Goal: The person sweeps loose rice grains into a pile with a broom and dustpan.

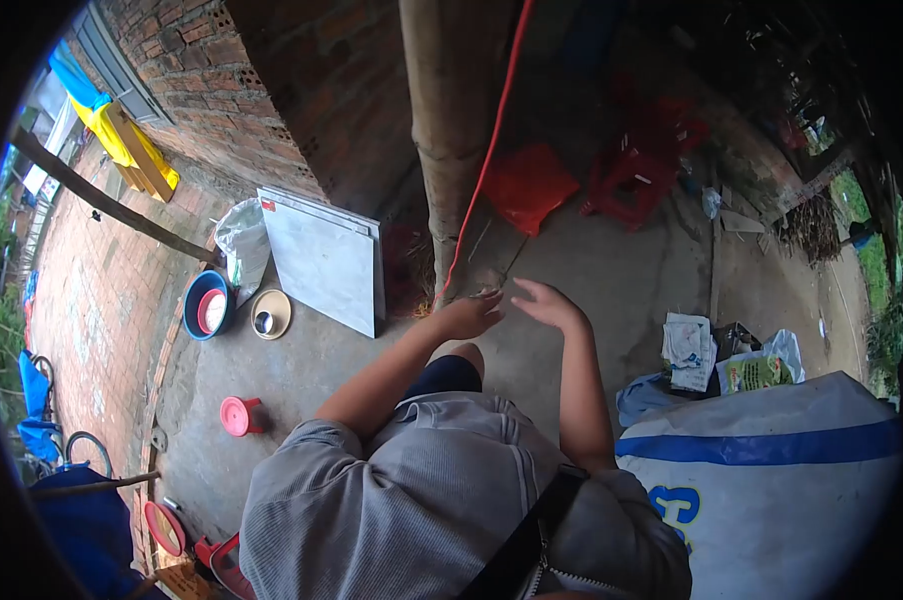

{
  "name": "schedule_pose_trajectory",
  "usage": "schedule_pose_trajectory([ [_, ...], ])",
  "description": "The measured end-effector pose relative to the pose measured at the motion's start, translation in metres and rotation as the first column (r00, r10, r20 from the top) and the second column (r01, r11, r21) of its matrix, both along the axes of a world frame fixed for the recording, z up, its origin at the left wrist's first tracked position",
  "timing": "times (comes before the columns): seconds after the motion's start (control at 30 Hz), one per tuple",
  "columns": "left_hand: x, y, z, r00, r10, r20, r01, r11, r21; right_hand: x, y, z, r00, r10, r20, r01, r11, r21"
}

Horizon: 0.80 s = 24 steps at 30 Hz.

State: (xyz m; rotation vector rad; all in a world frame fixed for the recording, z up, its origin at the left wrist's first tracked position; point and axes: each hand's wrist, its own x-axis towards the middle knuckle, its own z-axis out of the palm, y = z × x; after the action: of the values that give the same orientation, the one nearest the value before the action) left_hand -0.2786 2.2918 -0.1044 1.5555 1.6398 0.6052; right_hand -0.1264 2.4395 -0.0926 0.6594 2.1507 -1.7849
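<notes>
Concrete floor (611, 270) by a brick wall (261, 90) and a post (451, 120). My left hand (468, 316) is curled closed at the low end of the red cord (486, 165), though I can't tell if it's actually gripping it. My right hand (549, 303) is just to its right, fingers spread.

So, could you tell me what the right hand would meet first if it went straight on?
Probably the left hand, which pinches a thin piece beside the red cord: the right hand points that way, fingers open. Depth is unclear, so it might pass it and reach the wooden post.
</notes>
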Motion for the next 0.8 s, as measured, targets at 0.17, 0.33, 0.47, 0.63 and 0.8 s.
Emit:
schedule_pose_trajectory([
  [0.17,0.037,0.086,0.012,0.940,0.196,-0.280,-0.069,0.911,0.406,0.013,0.035,-0.011,0.907,-0.135,-0.399,0.389,0.632,0.671],
  [0.33,0.021,0.213,0.000,0.867,0.452,-0.210,-0.326,0.833,0.446,-0.005,0.123,-0.024,0.943,0.014,-0.332,0.277,0.521,0.807],
  [0.47,-0.004,0.323,-0.002,0.763,0.626,-0.159,-0.486,0.719,0.498,-0.037,0.218,-0.013,0.972,-0.004,-0.237,0.200,0.549,0.812],
  [0.63,-0.045,0.394,-0.002,0.687,0.709,-0.158,-0.574,0.663,0.480,-0.083,0.310,-0.005,0.967,0.097,-0.237,0.145,0.555,0.819],
  [0.8,-0.097,0.412,-0.018,0.582,0.796,-0.164,-0.702,0.594,0.393,-0.145,0.372,-0.009,0.936,0.184,-0.299,0.116,0.641,0.759],
])
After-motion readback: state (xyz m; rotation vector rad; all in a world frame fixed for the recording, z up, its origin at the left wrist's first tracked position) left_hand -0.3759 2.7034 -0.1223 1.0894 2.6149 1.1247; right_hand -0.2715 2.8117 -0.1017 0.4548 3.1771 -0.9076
